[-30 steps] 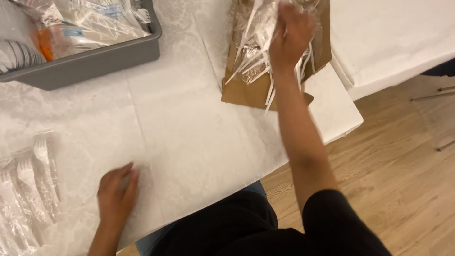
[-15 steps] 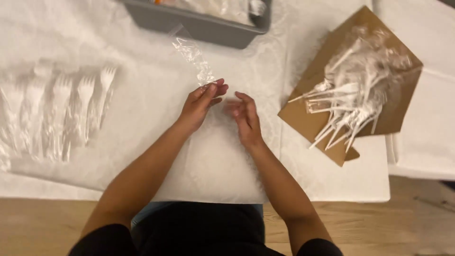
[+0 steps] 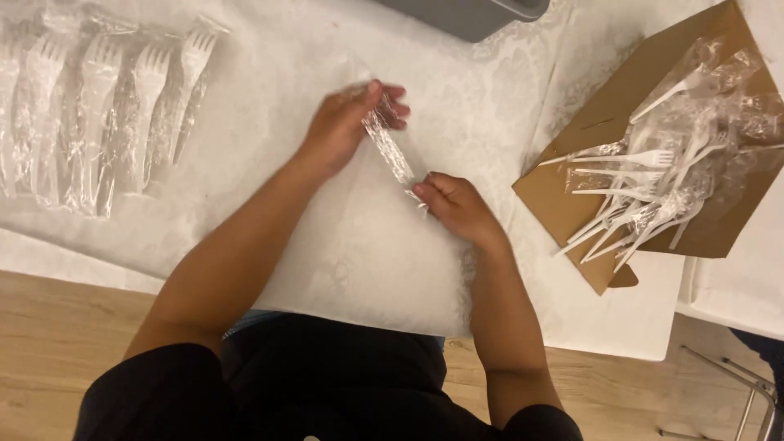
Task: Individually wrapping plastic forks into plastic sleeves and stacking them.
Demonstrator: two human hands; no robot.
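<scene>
A plastic-wrapped white fork (image 3: 390,147) lies stretched between both hands over a white napkin (image 3: 367,245) on the table. My left hand (image 3: 347,122) pinches its upper end. My right hand (image 3: 457,208) pinches its lower end near the napkin's right side. A row of several wrapped forks (image 3: 106,106) lies at the far left. At the right, a heap of wrapped forks (image 3: 661,175) rests on a brown cardboard sheet (image 3: 572,204).
A grey bin (image 3: 482,15) stands at the top edge. A white tablecloth (image 3: 269,73) covers the table. More white napkins (image 3: 637,310) lie under the cardboard. Wooden floor (image 3: 49,327) shows along the bottom, with a metal chair leg (image 3: 747,392) at the lower right.
My hands have drawn apart, pulling the wrapped fork out straight between them over the napkin. The view has shifted slightly down and left.
</scene>
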